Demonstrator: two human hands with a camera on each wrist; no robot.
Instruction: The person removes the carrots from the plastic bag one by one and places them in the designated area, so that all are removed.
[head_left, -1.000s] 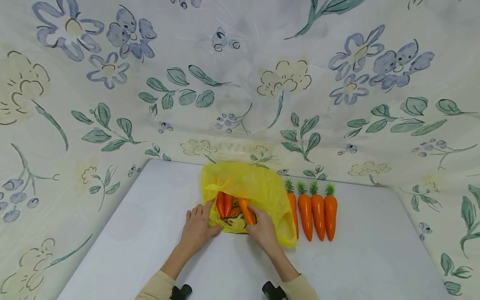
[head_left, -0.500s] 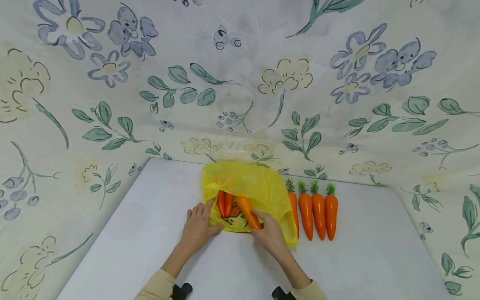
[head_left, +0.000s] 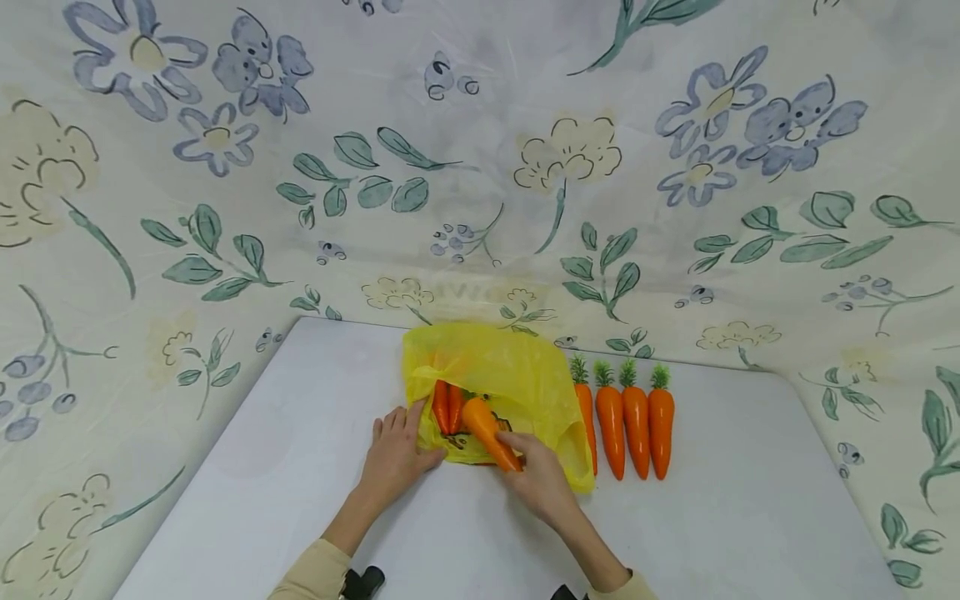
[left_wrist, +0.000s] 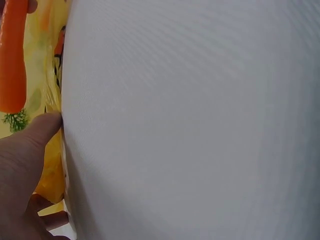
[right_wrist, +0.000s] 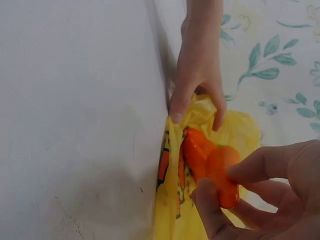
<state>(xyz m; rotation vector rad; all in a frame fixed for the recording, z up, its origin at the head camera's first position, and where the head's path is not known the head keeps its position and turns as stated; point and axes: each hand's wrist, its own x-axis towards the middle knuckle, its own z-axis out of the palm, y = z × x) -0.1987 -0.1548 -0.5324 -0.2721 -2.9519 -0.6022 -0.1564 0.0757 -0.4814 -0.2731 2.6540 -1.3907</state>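
A yellow plastic bag (head_left: 517, 358) lies on its side with its mouth facing me. Inside the mouth are orange toy carrots (head_left: 447, 407), at least two with their tips toward me. My right hand (head_left: 542, 479) pinches another carrot (head_left: 487, 433) near its narrow end, the thick end pointing into the mouth. In the left wrist view a green tuft (left_wrist: 16, 120) shows at that carrot's thick end (left_wrist: 12, 75). My left hand (head_left: 396, 454) grips the bag's left front corner, thumb at the lower edge. Its fingers (right_wrist: 218, 107) show on the bag in the right wrist view.
Several carrots with green tops (head_left: 636, 425) lie in a row right of the bag, the nearest partly covered by it. All rest on a white table (head_left: 720, 517). A flower-print cloth (head_left: 480, 167) stands behind.
My right hand has moved slightly toward me and right, drawing the carrot's thick end out from under the bag's upper layer. The left hand stays in place.
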